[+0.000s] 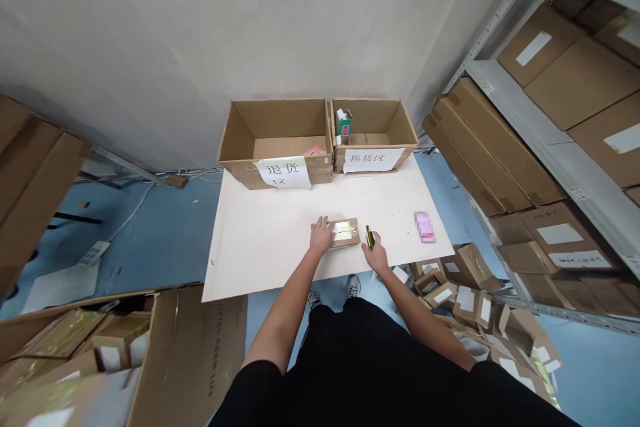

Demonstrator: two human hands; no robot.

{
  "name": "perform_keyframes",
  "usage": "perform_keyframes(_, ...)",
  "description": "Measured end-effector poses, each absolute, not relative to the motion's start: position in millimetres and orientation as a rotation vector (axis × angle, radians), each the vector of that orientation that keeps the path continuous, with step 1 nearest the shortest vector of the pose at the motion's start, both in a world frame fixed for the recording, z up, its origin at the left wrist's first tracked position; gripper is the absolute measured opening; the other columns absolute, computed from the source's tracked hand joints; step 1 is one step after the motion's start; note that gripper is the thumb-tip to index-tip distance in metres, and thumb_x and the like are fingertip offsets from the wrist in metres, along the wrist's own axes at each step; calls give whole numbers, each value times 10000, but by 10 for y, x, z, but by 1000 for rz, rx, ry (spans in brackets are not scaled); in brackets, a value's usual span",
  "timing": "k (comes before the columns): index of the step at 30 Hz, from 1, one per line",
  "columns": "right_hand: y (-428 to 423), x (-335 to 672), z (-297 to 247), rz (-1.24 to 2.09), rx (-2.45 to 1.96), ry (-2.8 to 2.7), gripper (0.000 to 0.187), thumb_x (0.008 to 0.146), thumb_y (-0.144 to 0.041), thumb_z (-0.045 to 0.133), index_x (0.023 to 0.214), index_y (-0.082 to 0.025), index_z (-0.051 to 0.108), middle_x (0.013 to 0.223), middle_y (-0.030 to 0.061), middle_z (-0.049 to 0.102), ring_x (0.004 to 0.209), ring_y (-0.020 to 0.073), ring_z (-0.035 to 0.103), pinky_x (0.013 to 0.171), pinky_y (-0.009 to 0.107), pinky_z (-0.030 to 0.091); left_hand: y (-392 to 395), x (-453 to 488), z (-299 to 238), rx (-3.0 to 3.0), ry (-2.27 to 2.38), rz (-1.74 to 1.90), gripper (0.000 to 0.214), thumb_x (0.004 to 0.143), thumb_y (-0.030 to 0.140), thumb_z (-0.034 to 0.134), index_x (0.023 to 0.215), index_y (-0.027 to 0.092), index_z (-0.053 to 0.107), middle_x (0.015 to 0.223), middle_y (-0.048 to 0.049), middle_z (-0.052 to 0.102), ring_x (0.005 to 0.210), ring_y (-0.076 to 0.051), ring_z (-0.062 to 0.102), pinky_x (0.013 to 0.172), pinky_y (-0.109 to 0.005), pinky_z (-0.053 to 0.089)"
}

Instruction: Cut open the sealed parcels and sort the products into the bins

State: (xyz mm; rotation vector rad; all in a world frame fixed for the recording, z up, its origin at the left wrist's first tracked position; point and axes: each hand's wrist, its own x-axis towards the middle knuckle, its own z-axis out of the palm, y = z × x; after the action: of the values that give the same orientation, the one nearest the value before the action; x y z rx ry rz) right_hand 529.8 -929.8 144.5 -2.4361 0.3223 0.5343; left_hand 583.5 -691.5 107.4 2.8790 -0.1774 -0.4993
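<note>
A small cardboard box (352, 232) with shiny clear tape along its top lies on the white table (260, 240) in front of me. My left hand (321, 235) grips the box's left end, fingers over the top edge. Just right of the box, my right hand (375, 253) is closed around a yellow and black utility knife (370, 237), which points away from me. Knife and box look slightly apart. Whether its blade is out is too small to tell. Farther right on the table lies a flat pink item (425, 227), its surface blurred.
Two open cartons with paper signs stand at the table's back: a larger left carton (240, 172) and a smaller right carton (407, 155) with a green box (345, 123) inside. Opened boxes (465, 300) pile up on the right floor beside a loaded shelf (530, 120). A big carton (190, 347) of parcels stands left.
</note>
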Motion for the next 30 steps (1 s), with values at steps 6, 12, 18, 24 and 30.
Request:
perform_keyframes(6,-8767,5713,1098,543,-2363,463,1024,939,-618,646,1679,-93,170,1373,228,696,1251,335,700,1008,416,551,-6815,5636,1094,2991,70,-567,609,1076,395,362,1660,224,373,1549,-229,517,1403,-387,488,1084,-555,463)
perform_keyframes(12,-8499,6632,1189,511,-2375,383,934,944,-477,708,1668,-143,222,1287,167,741,1176,303,724,961,359,548,-6796,5260,1051,2915,-177,-774,621,1057,306,372,1665,194,323,1365,-182,619,1203,-304,627,994,-425,528)
perform_keyframes(18,-8778,6476,1289,425,-2383,229,902,948,-518,698,1655,-169,261,1334,154,719,1187,302,705,943,329,531,-6683,5811,1150,2922,-644,-683,783,902,157,623,1640,285,395,1735,-130,322,1586,-342,301,1192,-470,399)
perform_keyframes(24,-9130,5981,1113,684,-2482,209,1001,846,-544,801,1641,-220,286,1276,141,735,1160,307,721,910,360,535,-6807,6000,936,2845,-714,-739,754,911,296,717,1611,390,455,1770,-61,285,1624,-343,252,1261,-510,311)
perform_keyframes(30,-9057,6632,1158,592,-2528,223,1062,842,-466,825,1674,-210,217,1315,160,705,1175,302,707,937,347,525,-7351,5527,736,3034,-109,-676,709,1026,464,517,1683,268,333,1757,-227,234,1484,-466,420,1126,-712,398)
